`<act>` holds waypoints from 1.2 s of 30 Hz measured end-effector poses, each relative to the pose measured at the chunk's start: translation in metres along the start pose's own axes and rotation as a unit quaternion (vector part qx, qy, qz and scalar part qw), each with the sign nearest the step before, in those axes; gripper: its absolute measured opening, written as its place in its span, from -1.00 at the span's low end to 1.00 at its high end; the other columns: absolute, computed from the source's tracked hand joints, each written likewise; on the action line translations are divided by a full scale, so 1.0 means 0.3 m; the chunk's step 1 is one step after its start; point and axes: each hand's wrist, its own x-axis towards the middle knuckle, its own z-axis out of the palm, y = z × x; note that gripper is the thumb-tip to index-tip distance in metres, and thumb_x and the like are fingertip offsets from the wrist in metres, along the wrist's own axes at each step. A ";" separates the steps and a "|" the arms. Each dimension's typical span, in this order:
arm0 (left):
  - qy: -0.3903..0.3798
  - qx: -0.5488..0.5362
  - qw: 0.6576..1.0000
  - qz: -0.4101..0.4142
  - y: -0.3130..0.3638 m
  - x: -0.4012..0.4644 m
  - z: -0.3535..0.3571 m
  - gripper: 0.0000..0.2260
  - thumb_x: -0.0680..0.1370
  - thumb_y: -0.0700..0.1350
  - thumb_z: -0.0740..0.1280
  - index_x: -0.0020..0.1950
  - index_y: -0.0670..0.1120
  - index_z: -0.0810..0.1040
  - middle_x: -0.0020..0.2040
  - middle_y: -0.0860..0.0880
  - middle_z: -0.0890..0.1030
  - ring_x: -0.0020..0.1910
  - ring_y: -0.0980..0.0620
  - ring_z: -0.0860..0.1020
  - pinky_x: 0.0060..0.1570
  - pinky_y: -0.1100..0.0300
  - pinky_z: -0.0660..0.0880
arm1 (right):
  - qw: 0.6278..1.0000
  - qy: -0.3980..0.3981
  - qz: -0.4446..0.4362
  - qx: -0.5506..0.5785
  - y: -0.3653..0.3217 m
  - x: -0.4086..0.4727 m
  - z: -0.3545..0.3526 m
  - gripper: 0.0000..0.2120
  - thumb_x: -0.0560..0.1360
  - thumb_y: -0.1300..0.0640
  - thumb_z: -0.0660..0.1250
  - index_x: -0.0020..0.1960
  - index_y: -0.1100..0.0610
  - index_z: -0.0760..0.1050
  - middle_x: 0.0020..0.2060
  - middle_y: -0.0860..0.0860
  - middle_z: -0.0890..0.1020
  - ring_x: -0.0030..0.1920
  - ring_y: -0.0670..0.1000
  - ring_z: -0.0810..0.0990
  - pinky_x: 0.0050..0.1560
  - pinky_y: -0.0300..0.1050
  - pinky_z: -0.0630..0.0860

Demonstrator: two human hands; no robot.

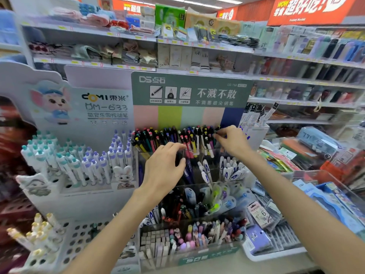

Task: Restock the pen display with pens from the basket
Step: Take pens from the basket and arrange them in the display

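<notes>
The pen display (177, 139) sits dead centre, under the green header card (189, 89), and its top tier is packed: a dense row of dark pens (156, 137) with coloured caps, leaning shoulder to shoulder. Your right hand (231, 141) is up at the far right end of that row, fingertips pinched on what looks like the cap of a pen there, so you seem to be seating one in or nudging it straight; I can't tell which. Your left hand (166, 165) is lower, fingers curled loosely over the front edge of the clear tier, bracing it and not clearly holding any pen.

Below, the clear compartments look thinner. The white pens marked with a blue letter (229, 171) fill the right side only, and the middle section beside them shows dark gaps. Lower again, the mixed pens (189, 210) and the pastel row (197, 236) are jumbled but fairly full.

To your left, the white cartoon stand (83, 115) has many open holes in its lower rack (79, 240). The basket itself I can't pick out for certain. My read: the top row is nearly done, and the lower tiers need stock.
</notes>
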 end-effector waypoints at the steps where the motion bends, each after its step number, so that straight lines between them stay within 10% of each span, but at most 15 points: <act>1: -0.004 -0.001 1.000 -0.005 -0.001 -0.001 0.000 -0.71 0.59 -0.01 0.24 0.32 0.09 0.44 0.25 0.17 0.51 0.22 0.14 0.44 -0.02 0.18 0.47 | 1.000 0.000 -0.002 -0.026 -0.007 0.004 0.005 -0.73 0.56 0.07 0.28 0.16 0.17 0.61 0.00 0.19 0.66 0.03 0.23 0.60 -0.01 0.02 0.52; 8: -0.024 -0.023 0.999 0.005 -0.011 0.002 -0.007 -0.73 0.59 0.00 0.25 0.29 0.11 0.45 0.20 0.19 0.53 0.14 0.15 0.50 -0.06 0.15 0.53 | 0.990 -0.017 0.070 0.123 -0.020 -0.047 -0.027 -0.65 0.46 0.22 0.35 0.24 0.19 0.51 -0.02 0.15 0.68 0.01 0.12 0.63 0.11 0.06 0.53; 16: -0.136 -0.146 0.976 0.085 0.066 -0.037 0.055 -0.76 0.57 -0.04 0.29 0.23 0.10 0.51 0.09 0.21 0.58 -0.03 0.20 0.56 -0.04 0.21 0.51 | 0.964 0.027 0.163 0.210 0.036 -0.429 -0.092 -0.88 0.52 0.21 0.34 -0.03 0.02 0.59 -0.07 0.00 0.66 -0.23 -0.07 0.62 -0.24 -0.26 0.49; 23: -0.335 -0.228 0.901 0.154 0.293 -0.222 0.245 -0.78 0.55 -0.06 0.28 0.17 0.11 0.55 0.04 0.17 0.62 0.00 0.13 0.60 -0.02 0.12 0.53 | 0.924 0.049 0.327 0.190 0.210 -0.952 -0.152 -0.83 0.53 0.31 0.29 -0.08 0.08 0.59 -0.25 -0.03 0.64 -0.34 -0.26 0.56 -0.29 -0.36 0.45; 28: -0.454 -0.239 0.829 0.221 0.510 -0.450 0.388 -0.76 0.55 -0.11 0.31 0.21 0.00 0.56 0.10 0.11 0.61 0.06 0.11 0.59 -0.01 0.26 0.45 | 0.875 0.091 0.446 0.166 0.307 -1.358 -0.219 -0.83 0.53 0.37 0.27 0.08 0.33 0.58 -0.03 0.26 0.65 -0.11 0.13 0.63 -0.18 -0.37 0.46; 36: -0.547 -0.188 0.759 0.299 0.897 -0.857 0.615 -0.76 0.55 -0.06 0.31 0.21 -0.01 0.56 0.14 0.08 0.62 0.11 0.08 0.58 0.14 0.15 0.47 | 0.801 0.128 0.561 0.166 0.527 -1.938 -0.310 -0.81 0.56 0.27 0.27 0.12 0.27 0.58 -0.05 0.08 0.63 -0.14 -0.07 0.58 -0.24 -0.45 0.42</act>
